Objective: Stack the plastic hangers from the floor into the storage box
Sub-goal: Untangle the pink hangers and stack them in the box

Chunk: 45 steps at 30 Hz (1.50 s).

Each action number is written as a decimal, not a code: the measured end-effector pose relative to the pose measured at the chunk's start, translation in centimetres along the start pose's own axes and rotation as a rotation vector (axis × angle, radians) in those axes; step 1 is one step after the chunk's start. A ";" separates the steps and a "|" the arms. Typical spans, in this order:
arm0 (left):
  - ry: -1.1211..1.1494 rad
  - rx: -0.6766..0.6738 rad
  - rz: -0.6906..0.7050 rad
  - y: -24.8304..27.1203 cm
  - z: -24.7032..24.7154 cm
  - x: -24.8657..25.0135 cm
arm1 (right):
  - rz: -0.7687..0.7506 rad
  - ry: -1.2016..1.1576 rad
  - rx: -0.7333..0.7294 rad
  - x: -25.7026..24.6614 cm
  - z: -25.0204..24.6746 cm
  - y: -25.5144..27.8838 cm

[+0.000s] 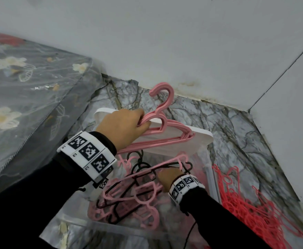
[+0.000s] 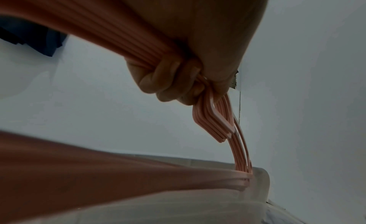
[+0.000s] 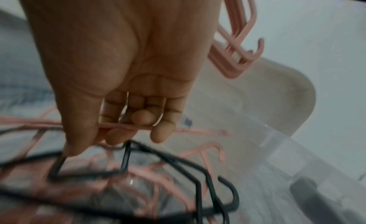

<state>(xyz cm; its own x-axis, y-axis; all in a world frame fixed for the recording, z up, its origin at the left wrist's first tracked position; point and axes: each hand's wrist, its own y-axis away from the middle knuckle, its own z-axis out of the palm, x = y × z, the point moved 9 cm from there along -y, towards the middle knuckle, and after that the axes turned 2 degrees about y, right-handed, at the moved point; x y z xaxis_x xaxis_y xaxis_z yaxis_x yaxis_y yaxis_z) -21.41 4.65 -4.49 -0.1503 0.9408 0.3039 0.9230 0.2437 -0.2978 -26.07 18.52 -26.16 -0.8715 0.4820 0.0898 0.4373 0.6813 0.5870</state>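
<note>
Left hand (image 1: 123, 126) grips pink hangers (image 1: 165, 135) by the necks, hooks toward wall, above box (image 1: 212, 178). Right hand (image 1: 167, 177), lower & inside box, pinches a thin hanger (image 3: 126, 126); box lies directly below bundle.

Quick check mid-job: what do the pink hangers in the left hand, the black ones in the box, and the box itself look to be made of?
Pink hangers in the left hand: likely moulded plastic, matte, with flat ribbed bars. Black hangers by the right hand: thin rod, dull finish; whether plastic or coated wire, the blur leaves open. Storage box: clear, slightly glossy plastic; the floor pattern shows through its wall.
</note>
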 end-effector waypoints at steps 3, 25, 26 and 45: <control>0.038 -0.004 -0.033 0.1 -0.5 -0.6 | -0.012 -0.061 0.092 0.1 -3.9 1.8; 0.117 -0.034 -0.080 0.2 -1.1 -2.3 | 0.092 -0.283 0.203 6.1 -7.8 7.3; 0.117 -0.037 -0.089 0.2 -1.1 -2.5 | 0.098 -0.294 0.205 6.3 -7.8 7.2; -0.071 0.045 -0.033 0.6 -3.7 -3.7 | 0.096 -0.262 0.217 6.7 -9.0 8.1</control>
<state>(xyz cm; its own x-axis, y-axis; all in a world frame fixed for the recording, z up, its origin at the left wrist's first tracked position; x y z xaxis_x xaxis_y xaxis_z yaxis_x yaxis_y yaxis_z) -19.02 0.45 -2.41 -0.2067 0.9460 0.2496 0.9006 0.2837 -0.3292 -30.34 22.29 -13.60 -0.7501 0.6551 -0.0901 0.5756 0.7139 0.3988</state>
